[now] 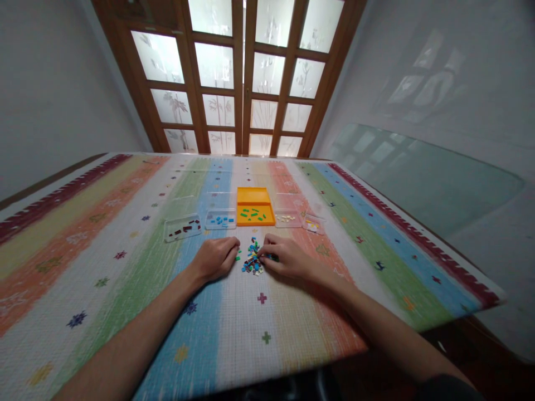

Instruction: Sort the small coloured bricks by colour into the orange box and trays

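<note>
Several grn pcs (254,214) lie in orange box (256,224).

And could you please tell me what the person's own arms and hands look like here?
The left hand and right hand are ungloved, with no watch or bracelet visible. The left forearm and right forearm are bare; a dark sleeve shows only on the right, near the picture's bottom edge.

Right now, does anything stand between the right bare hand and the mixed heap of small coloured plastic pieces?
Nothing visible does: the right bare hand is at the right edge of the mixed heap, its fingers over part of it.
</note>
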Demonstrator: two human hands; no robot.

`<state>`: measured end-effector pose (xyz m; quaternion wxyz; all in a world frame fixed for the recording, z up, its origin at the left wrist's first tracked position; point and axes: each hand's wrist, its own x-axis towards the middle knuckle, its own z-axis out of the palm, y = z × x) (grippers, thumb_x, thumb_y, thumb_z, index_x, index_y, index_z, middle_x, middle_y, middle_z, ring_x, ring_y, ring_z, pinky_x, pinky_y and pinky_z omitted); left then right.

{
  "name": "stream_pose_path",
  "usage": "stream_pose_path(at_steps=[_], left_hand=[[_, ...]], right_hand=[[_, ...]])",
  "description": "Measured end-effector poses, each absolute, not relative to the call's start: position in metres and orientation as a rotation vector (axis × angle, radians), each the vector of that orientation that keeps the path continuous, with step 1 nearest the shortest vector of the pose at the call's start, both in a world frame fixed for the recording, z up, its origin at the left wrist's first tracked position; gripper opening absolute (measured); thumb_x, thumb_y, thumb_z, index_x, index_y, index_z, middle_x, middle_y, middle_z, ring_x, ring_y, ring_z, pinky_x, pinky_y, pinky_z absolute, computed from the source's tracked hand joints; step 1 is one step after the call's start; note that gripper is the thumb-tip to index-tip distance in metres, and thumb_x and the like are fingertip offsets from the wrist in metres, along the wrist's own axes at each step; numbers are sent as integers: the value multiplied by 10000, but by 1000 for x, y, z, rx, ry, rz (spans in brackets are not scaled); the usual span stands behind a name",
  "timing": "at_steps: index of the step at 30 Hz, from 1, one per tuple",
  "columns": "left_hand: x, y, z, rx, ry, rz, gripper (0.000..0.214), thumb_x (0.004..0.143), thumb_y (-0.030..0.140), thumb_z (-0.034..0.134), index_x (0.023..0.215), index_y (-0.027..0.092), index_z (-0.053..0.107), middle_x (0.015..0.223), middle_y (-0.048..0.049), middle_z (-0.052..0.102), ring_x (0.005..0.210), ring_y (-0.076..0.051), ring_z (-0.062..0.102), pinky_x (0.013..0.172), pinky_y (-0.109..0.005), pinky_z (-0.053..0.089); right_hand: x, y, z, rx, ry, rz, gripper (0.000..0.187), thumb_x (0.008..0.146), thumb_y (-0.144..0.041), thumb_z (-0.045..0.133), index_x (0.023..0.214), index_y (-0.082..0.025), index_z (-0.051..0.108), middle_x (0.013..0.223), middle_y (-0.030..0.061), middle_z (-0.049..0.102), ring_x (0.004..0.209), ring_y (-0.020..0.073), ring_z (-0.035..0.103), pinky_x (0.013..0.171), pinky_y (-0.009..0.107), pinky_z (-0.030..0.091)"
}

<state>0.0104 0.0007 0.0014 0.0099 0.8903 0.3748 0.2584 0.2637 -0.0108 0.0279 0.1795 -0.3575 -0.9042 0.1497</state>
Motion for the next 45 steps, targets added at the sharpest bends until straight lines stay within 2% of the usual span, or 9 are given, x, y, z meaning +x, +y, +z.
stream_pose_path(at_steps=[9,45], left_hand=[[12,0,3,2802,1168,796,253,976,218,401,906,166,638,798,-64,740,684,-189,700,637,-290,511],[12,1,2,2756,1172,782,236,963,220,418,912,172,643,811,-69,736,710,-193,695,666,-292,517]], right_hand=[[270,-6,38,-1079,-2593,464,160,882,-160,601,920,-181,755,894,48,610,789,154,560,727,275,429],[255,-8,40,-1143,-2588,537,101,892,-206,667,922,-191,762,926,59,667,797,161,592,713,279,432]])
